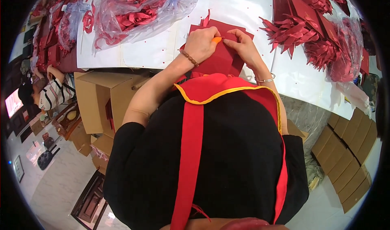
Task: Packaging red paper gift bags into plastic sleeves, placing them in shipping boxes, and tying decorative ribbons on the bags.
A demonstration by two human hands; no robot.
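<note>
Red paper bags (220, 61) lie flat in a stack on the white-covered table in front of me, a red ribbon end standing up at their far edge. My left hand (200, 44), with a brown bead bracelet at its wrist, is closed over the left part of the stack. A small orange piece (217, 40) shows at its fingertips; whether it is a finger cover or a tool's end I cannot tell. Close by on the right, my right hand (243, 47) has its thumb and fingers pinched together over the bags. What lies between those fingertips is too small to make out.
Clear plastic sacks of red ribboned bags (138, 16) lie at the far left. More ribboned red bags (300, 18) are piled on the right. An open cardboard box (91, 104) stands below the table's left edge, flattened cartons (345, 157) at right. Another person (57, 87) sits far left.
</note>
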